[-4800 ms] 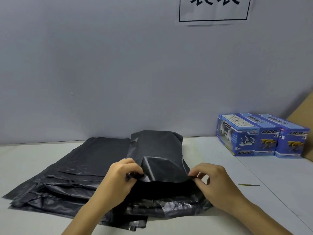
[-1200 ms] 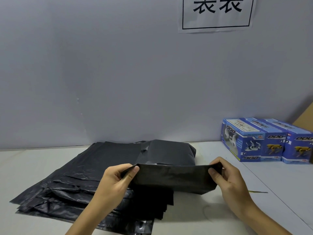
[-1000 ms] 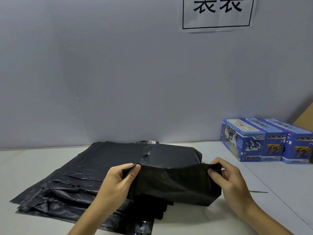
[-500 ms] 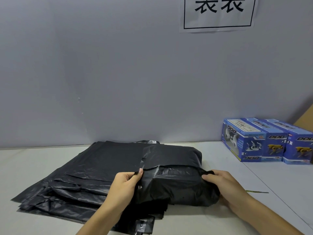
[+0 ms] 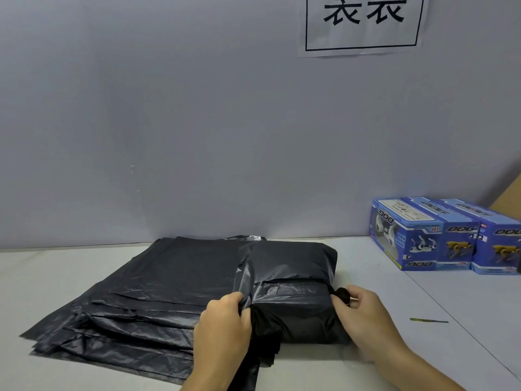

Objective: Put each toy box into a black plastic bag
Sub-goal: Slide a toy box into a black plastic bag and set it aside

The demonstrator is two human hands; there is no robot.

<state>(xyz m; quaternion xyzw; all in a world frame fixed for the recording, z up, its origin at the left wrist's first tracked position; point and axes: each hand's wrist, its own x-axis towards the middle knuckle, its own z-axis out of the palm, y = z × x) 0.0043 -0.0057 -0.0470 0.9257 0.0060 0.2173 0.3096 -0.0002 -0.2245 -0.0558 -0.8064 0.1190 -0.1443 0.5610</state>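
A black plastic bag [image 5: 293, 283] bulges around a box-shaped load at the table's centre; the box inside is hidden. My left hand [image 5: 222, 320] pinches the bag's folded flap at its near left corner. My right hand [image 5: 363, 314] grips a bunched bit of the flap at the near right corner. Three blue toy boxes [image 5: 442, 235] printed with robot dogs stand in a row at the far right. A stack of flat black bags [image 5: 146, 300] lies spread on the left, partly under the wrapped one.
The white table [image 5: 56, 266] meets a grey wall [image 5: 197, 122] behind. A paper sign [image 5: 362, 24] hangs on the wall. A thin green strip [image 5: 428, 321] lies right of my right hand. Brown cardboard [image 5: 507, 196] leans at the far right edge.
The bag's open end, held stretched between both hands, has been folded down over the wrapped box and pulled tight. Both hands have sunk to the package's near corners.
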